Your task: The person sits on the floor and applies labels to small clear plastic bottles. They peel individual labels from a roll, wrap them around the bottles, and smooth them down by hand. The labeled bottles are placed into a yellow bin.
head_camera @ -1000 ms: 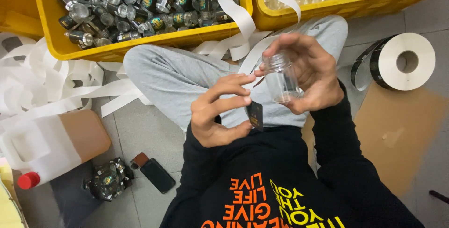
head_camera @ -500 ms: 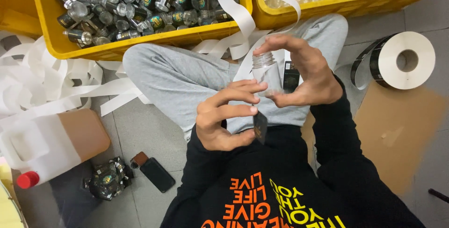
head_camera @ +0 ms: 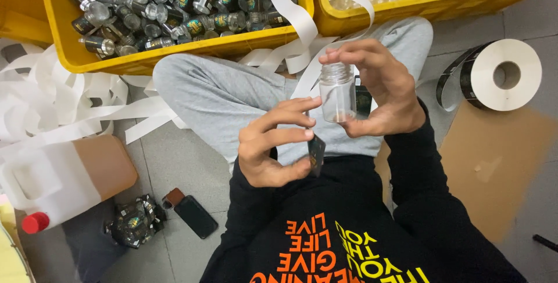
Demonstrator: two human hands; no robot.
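While right hand point(head_camera: 386, 94) grips clear jar point(head_camera: 337, 92) & left hand point(head_camera: 273, 146) pinches dark label point(head_camera: 315, 154): tiled floor point(head_camera: 186, 161) w/ yellow crates point(head_camera: 174, 56).

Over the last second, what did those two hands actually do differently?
The right hand turned the clear jar upright and lifted it a little, away from the body. The left hand dropped slightly, pinching a dark label that now hangs apart from the jar. Both grips held throughout. The yellow crates, label roll, phone and jug stayed put.
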